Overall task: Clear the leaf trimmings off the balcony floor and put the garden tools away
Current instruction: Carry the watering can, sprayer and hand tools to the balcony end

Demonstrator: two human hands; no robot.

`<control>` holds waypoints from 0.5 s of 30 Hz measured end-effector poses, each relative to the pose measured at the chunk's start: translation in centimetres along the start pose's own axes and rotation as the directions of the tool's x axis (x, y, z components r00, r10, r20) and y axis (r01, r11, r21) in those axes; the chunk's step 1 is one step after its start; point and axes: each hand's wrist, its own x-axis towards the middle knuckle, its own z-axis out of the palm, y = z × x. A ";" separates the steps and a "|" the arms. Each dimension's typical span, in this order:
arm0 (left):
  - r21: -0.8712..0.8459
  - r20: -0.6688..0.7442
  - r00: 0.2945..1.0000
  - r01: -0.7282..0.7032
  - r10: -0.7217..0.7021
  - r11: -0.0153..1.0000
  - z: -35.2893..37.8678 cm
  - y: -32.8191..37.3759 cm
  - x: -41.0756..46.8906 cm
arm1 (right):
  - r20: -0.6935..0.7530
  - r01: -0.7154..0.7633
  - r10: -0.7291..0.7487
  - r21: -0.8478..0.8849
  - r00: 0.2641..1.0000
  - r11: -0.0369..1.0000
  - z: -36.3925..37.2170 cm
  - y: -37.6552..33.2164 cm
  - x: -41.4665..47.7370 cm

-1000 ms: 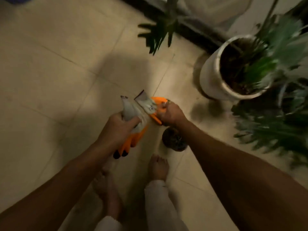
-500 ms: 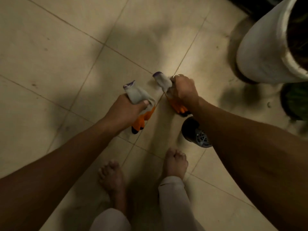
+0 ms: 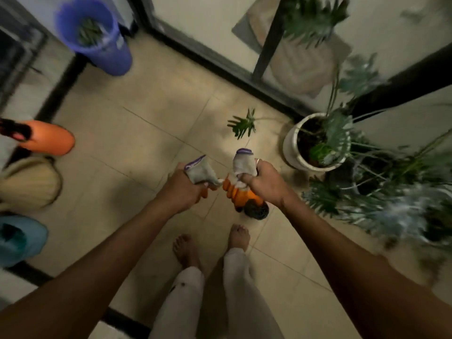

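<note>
Up close, my left hand (image 3: 186,190) was fisted round one orange garden glove (image 3: 199,171) and my right hand (image 3: 266,184) round the second glove (image 3: 242,165), both above the tiles (image 3: 137,167). Soft, light, floppy stuff, so I figured the cuffs were the spot to grab. Far off, the blue bucket (image 3: 107,59) probably held trimmings (image 3: 89,33), but it was too blurry to swear.

Dim, warm light here, and a soft picture all round.
Shadows pool on the floor tiles (image 3: 146,148); plant leaves (image 3: 403,211) at right and the blue bucket (image 3: 97,45) smear with motion blur, frame edges bowing.
</note>
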 end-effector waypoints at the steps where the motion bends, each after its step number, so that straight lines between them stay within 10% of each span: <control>1: 0.007 0.018 1.000 -0.015 0.015 1.000 -1.1 2.2 -2.1 | 0.004 0.032 -0.032 -0.010 0.999 0.999 -1.2 -2.6 -2.3; 9: 0.178 0.133 0.929 -0.364 0.344 0.914 -9.2 15.3 -18.6 | 0.025 0.299 -0.298 -0.083 0.954 0.951 -9.3 -18.5 -18.0; 15: 0.004 0.005 0.839 -0.544 0.544 0.839 -11.8 21.9 -27.9 | -0.013 0.438 -0.440 -0.077 0.898 0.896 -13.0 -25.4 -26.2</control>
